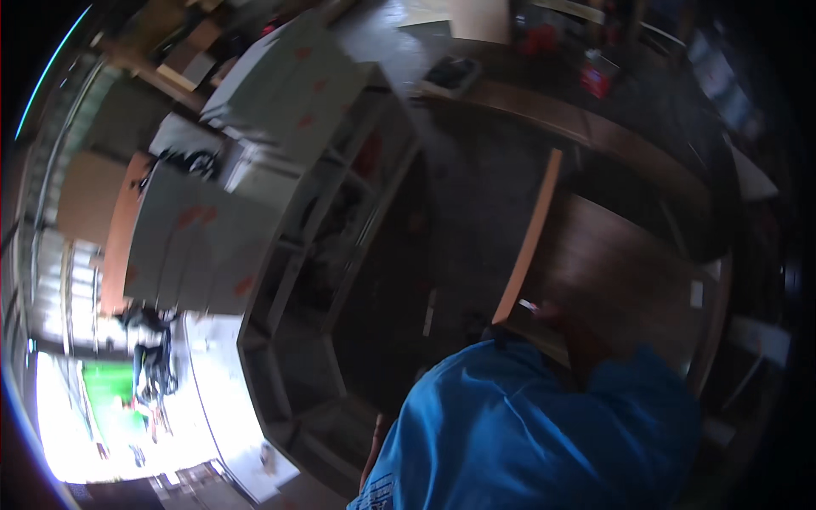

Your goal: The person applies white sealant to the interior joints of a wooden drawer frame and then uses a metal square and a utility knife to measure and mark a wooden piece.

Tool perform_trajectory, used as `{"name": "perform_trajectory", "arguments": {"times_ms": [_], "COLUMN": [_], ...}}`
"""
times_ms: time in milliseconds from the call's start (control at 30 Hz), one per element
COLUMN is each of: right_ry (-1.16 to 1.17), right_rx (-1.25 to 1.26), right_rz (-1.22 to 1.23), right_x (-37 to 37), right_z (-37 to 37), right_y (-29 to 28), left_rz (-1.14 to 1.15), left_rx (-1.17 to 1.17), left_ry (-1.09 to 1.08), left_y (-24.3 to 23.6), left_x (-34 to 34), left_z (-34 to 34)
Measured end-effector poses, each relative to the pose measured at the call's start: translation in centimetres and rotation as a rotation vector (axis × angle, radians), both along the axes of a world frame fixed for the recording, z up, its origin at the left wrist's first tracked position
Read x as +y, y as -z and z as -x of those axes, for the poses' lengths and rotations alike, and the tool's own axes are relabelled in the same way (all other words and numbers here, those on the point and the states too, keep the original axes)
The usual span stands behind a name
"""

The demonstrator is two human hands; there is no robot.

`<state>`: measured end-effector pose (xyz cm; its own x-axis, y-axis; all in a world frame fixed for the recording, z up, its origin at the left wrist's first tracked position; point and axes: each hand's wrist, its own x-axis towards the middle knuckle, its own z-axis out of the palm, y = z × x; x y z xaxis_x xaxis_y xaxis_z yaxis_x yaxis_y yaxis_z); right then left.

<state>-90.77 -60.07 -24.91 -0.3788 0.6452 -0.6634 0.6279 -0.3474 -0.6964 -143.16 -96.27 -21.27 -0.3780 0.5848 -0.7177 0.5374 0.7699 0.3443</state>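
**Workshop floor, seen from above: hand on a dark wooden panel**

Item one, my right hand [568, 327]: dark and blurred, resting on the near edge of the wooden panel; a small pale object [529, 305] sits at its fingertips, seemingly held against the board, though whether my fingers pinch it or merely lie beside it I cannot tell; the grip is too smeared to read.

Item two, the wooden panel [629, 272]: dark brown face, pale orange edge strip running up its left side; it lies to the right of centre, tilted, just in front of my chest.

Item three, my blue shirt [527, 433]: fills the lower middle, covering the panel's nearest corner.

Item four, my left hand: not visible anywhere; only a thin sliver of arm shows at the shirt's left edge.

Item five, grey shelving unit [314, 280]: open compartments, standing left of centre; pale grey boards [195, 246] with orange marks lean over it.

Item six, dark floor [459, 195]: between shelving and panel.

Item seven, bright doorway [102, 408]: lower left, daylight and greenery beyond.
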Motion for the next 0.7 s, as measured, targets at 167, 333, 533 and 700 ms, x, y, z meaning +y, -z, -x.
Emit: {"name": "perform_trajectory", "arguments": {"times_ms": [167, 333, 533, 700], "right_ry": [0.29, 0.892, 1.499, 2.426], "right_rx": [0.368, 0.367, 0.465, 0.234], "right_rz": [0.082, -0.032, 0.126, 0.066], "right_x": [10.0, 9.6, -1.2, -8.9], "right_z": [3.8, 5.2, 10.7, 26.2], "right_y": [-5.2, -7.5, -8.8, -8.3], "left_rz": [0.007, 0.155, -0.351, 0.145], "left_rx": [0.026, -0.171, 0.11, -0.192], "left_ry": [0.355, 0.231, 2.107, 1.466], "left_y": [-1.0, -1.2, -0.5, 0.5], "left_x": [19.2, 44.3, 70.2, 82.4], "left_z": [10.4, 14.3, 8.9, 1.6]}}
